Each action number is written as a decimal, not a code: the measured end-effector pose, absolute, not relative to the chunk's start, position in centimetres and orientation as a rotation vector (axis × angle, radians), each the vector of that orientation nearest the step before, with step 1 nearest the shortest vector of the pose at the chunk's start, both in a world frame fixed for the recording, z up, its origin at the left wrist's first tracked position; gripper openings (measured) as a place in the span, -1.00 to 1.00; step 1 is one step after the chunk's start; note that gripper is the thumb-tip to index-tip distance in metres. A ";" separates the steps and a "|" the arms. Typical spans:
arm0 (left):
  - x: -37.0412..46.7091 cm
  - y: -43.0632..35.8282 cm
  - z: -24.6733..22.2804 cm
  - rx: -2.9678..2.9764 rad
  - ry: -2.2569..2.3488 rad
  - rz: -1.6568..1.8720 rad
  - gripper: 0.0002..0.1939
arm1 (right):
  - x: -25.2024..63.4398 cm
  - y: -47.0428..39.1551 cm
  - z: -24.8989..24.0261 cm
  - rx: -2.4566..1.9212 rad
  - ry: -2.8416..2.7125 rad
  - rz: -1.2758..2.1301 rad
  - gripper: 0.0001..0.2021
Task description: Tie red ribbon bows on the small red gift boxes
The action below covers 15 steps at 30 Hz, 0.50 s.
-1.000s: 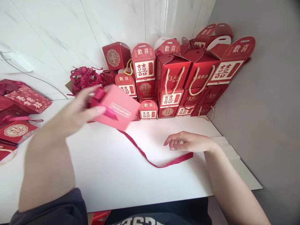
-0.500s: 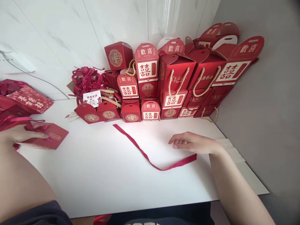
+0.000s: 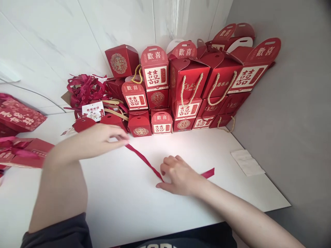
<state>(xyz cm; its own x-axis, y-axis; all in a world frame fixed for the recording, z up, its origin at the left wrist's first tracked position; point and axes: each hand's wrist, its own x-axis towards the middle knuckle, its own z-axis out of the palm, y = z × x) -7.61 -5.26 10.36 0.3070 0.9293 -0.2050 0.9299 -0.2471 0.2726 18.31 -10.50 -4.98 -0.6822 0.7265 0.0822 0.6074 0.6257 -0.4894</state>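
Note:
A narrow dark-red ribbon [image 3: 144,160] runs slantwise over the white table, its right end showing past my right wrist. My left hand [image 3: 108,139] is at its far left end, thumb and fingers pinched together on it; the very tip is hidden by the fingers. Lower and to the right, my right hand [image 3: 178,175] hovers low over the ribbon's middle, thumb and curled fingers apart on either side of it. The part of the ribbon under this palm is out of sight.
Red gift boxes [image 3: 184,81] with gold cord handles are stacked along the wall. A heap of red ribbons [image 3: 84,89] lies left of them. A ribbon-tied red box [image 3: 33,150] is at the left edge. A folded white tissue [image 3: 247,162] lies by the right wall.
My left hand has left the red box at the left and come to the ribbon's end. My right hand has moved left and down over the ribbon. The view has shifted slightly right.

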 end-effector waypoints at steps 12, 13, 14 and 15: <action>-0.8 -4.2 2.6 1.857 0.945 0.005 -0.63 | 22.3 -7.3 -4.2 -0.797 -1.639 1.649 -0.84; -0.9 -4.1 2.5 1.811 0.979 0.009 -0.61 | 22.4 -7.2 -4.1 -0.783 -1.609 1.660 -0.82; -1.0 -3.9 2.5 1.784 1.007 0.005 -0.59 | 22.5 -7.0 -4.1 -0.778 -1.596 1.657 -0.80; -1.2 -3.7 2.6 1.769 1.028 0.002 -0.58 | 22.6 -6.9 -4.1 -0.783 -1.596 1.638 -0.78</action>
